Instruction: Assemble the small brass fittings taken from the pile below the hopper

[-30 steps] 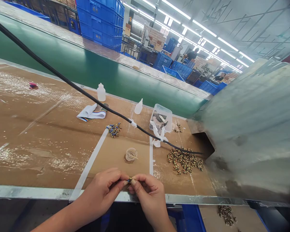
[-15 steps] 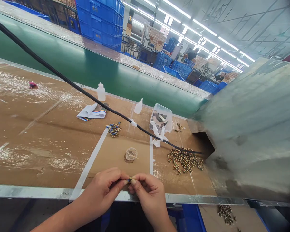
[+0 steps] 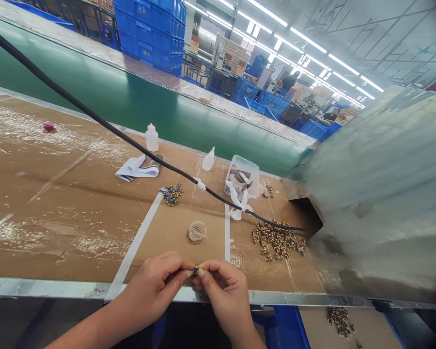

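Between the fingertips of both hands is a tiny dark piece [image 3: 195, 270] with blue and yellowish colour, too small to name. My left hand [image 3: 160, 282] pinches it from the left with thumb and forefinger. From the other side my right hand [image 3: 223, 291] grips it the same way, its other fingers curled. Both hands are just above the bench's front edge. Beyond them stands a small clear round cup [image 3: 197, 232] with a thin stick in it. A small pile of blue-and-yellow pieces [image 3: 170, 194] lies farther back; a larger pile of yellow-and-black pieces [image 3: 278, 241] is at right.
A black cable [image 3: 105, 124] crosses above the bench diagonally. Behind are two white squeeze bottles [image 3: 151, 138], a striped ribbon [image 3: 136, 168] and a clear plastic tub [image 3: 252, 174]. A metal housing [image 3: 378, 203] rises at right. A green conveyor belt [image 3: 148, 104] runs behind.
Both hands stay in place with the small piece pinched between them. The piece looks slightly turned, with less yellow showing. Nothing else visibly moves.
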`<action>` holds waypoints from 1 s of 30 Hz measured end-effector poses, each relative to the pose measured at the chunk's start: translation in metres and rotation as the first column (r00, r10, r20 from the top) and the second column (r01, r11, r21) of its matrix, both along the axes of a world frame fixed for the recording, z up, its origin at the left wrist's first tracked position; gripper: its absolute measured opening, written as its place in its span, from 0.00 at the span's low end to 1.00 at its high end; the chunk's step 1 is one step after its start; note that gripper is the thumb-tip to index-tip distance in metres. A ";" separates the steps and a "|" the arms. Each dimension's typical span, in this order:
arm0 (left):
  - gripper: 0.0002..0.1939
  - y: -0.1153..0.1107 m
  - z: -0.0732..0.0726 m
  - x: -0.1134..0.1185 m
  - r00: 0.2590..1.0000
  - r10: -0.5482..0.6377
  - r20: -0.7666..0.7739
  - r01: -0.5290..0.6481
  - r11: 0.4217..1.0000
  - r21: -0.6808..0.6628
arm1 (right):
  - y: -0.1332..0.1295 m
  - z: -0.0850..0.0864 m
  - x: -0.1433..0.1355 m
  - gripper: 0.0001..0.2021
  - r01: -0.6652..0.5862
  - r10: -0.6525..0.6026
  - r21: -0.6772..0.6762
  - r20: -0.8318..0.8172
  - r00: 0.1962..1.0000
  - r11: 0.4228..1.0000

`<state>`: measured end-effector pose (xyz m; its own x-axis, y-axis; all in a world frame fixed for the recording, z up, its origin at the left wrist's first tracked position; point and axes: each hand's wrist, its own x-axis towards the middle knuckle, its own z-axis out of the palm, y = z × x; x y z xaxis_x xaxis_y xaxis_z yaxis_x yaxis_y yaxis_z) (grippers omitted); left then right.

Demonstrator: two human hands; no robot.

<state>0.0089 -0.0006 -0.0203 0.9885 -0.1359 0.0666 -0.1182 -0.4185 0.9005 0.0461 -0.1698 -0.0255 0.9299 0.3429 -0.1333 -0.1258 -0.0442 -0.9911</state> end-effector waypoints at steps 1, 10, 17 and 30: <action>0.10 0.000 0.000 0.000 1.000 -0.003 -0.002 0.003 1.000 0.001 | 0.000 0.000 0.000 0.10 -0.002 0.002 0.001 0.000 1.000 1.000; 0.10 0.001 -0.001 0.000 1.000 -0.009 -0.026 0.009 1.000 0.002 | -0.001 -0.001 0.000 0.09 -0.018 0.018 -0.011 0.005 1.000 1.000; 0.10 0.001 0.000 0.001 1.000 -0.013 -0.015 0.012 1.000 -0.009 | 0.000 -0.001 -0.001 0.10 -0.011 0.011 0.007 -0.010 1.000 1.000; 0.10 0.001 -0.002 0.001 1.000 0.004 0.013 -0.004 1.000 0.003 | -0.001 -0.002 0.000 0.10 -0.016 0.017 0.019 -0.021 1.000 1.000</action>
